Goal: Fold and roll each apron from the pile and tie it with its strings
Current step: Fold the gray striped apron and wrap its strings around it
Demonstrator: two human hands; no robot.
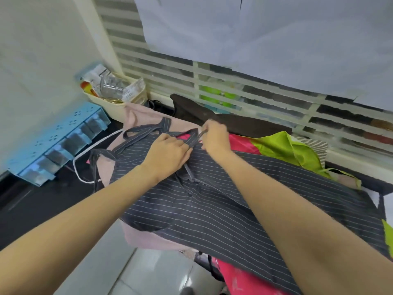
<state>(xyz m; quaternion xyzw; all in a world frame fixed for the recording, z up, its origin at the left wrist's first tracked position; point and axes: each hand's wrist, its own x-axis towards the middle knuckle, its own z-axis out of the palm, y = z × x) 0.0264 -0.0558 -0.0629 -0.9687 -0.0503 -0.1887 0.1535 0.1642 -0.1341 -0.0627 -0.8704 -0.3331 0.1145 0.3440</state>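
Striped apron (pixel 223 209) lies spread flat on pile on counter (pixel 42 199), not yet folded or rolled; long axis runs from near right toward far left, bib end farthest from me. My left hand (pixel 168 154) pinches strap (pixel 148 129) at bib. My right hand (pixel 214 138) pinches same strap just beside it. Pink, green aprons (pixel 282 145) beneath await turn.

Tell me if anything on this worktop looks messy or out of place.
The blue drawer organizer sits tilted against the wall, and the cream basket behind it overflows with packets. The striped apron overhangs the edge.
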